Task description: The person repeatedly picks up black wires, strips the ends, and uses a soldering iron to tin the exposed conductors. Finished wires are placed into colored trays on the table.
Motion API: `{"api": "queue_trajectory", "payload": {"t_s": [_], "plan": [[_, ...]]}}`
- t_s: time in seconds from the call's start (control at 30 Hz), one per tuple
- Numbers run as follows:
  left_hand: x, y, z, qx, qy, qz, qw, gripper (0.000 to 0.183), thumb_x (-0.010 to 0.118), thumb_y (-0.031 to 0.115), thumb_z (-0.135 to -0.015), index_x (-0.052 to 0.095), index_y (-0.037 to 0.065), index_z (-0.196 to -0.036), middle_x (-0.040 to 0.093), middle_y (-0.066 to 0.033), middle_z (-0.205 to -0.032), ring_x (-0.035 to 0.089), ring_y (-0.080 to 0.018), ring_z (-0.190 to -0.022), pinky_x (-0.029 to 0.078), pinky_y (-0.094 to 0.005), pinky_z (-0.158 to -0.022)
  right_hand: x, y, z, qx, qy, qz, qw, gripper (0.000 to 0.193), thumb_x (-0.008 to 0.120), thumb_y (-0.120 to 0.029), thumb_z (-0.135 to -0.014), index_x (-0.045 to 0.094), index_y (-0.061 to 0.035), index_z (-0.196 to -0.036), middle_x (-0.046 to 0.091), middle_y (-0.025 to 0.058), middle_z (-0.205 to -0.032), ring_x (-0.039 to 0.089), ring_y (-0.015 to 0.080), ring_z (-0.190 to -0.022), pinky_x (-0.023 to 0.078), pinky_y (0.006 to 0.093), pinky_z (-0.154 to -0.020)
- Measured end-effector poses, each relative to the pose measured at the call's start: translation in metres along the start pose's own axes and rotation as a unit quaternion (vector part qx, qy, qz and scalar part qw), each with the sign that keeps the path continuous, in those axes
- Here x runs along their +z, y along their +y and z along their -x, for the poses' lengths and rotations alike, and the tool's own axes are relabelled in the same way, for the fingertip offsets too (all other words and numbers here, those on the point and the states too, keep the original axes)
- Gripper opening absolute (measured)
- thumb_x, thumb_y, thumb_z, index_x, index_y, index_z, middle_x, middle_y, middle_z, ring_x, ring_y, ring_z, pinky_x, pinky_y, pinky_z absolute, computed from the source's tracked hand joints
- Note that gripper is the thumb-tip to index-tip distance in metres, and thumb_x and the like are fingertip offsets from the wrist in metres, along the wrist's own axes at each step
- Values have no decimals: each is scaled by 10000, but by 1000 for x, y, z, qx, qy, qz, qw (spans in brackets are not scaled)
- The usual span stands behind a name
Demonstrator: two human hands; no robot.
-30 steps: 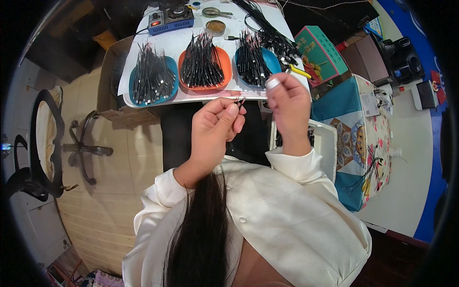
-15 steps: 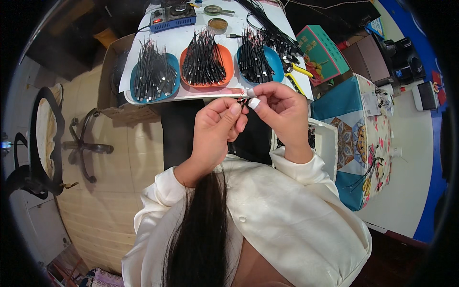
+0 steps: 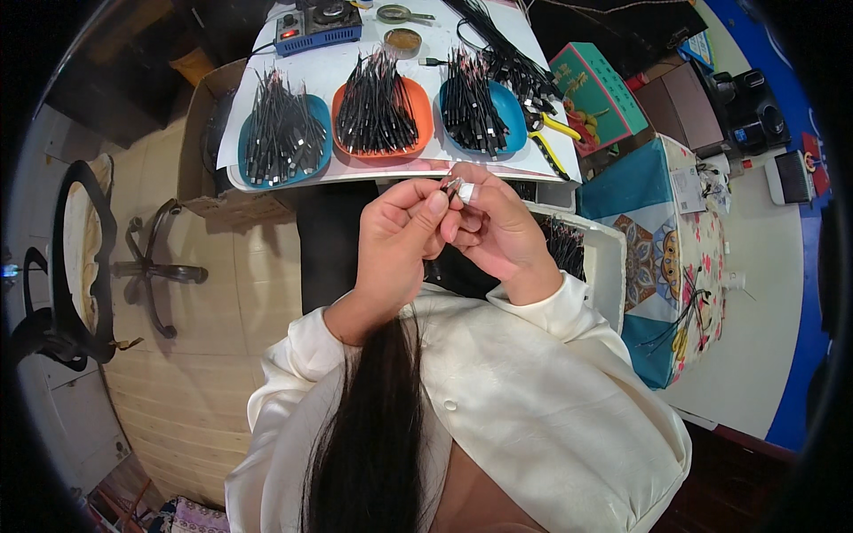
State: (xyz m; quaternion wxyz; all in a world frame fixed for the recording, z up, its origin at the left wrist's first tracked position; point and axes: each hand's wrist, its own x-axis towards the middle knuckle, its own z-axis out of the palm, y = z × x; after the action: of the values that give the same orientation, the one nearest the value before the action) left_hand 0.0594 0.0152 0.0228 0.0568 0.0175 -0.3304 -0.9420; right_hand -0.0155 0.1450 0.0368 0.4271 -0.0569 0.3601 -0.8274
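Observation:
Both hands meet in front of my chest, near the table's front edge. My left hand (image 3: 402, 238) pinches a thin black cable (image 3: 433, 269) between thumb and forefinger. A dark plug end seems to hang below that hand, partly hidden by it. At the cable's top, fine bare wire ends (image 3: 452, 183) stick up. My right hand (image 3: 505, 233) closes thumb and fingers on these ends. White wrapping (image 3: 466, 193) covers its thumb tip. How many wires lie between the fingers is hidden.
On the white table (image 3: 404, 168) stand a left blue tray (image 3: 327, 124), an orange tray (image 3: 426, 115) and a right blue tray (image 3: 513, 115), all heaped with black cables. Behind are a blue heating device (image 3: 318, 34) and a round tin (image 3: 402, 42). Yellow-handled pliers (image 3: 558, 127) lie right; a white bin (image 3: 608, 258) holds cables.
My right hand has turned and come closer to the left, its thumb and fingers now folded over the wire ends. The left hand keeps its pinch almost in place.

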Motion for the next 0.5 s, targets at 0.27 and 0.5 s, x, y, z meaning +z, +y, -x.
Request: {"api": "queue_trajectory", "payload": {"t_s": [0.27,0.5], "plan": [[-4,5,0,-34,-41,-10,999,171,533,110,-968,612,-41,-983,588,-40,-696,343,-14,-490,217,-174,-436,5,-11,1,-58,-7,130,990,181,618,-183,-894,532,-45,-972,558,5,-725,593,93,-566,295,144,-428],[-7,7,1,-44,-79,-117,989,187,525,79,-962,636,-55,-1030,626,-64,-745,374,-20,-515,263,-175,-450,-7,-25,3,31,-57,140,988,154,621,-168,-919,570,-41,-989,570,-6,-746,465,20,-577,293,141,-467]]}}
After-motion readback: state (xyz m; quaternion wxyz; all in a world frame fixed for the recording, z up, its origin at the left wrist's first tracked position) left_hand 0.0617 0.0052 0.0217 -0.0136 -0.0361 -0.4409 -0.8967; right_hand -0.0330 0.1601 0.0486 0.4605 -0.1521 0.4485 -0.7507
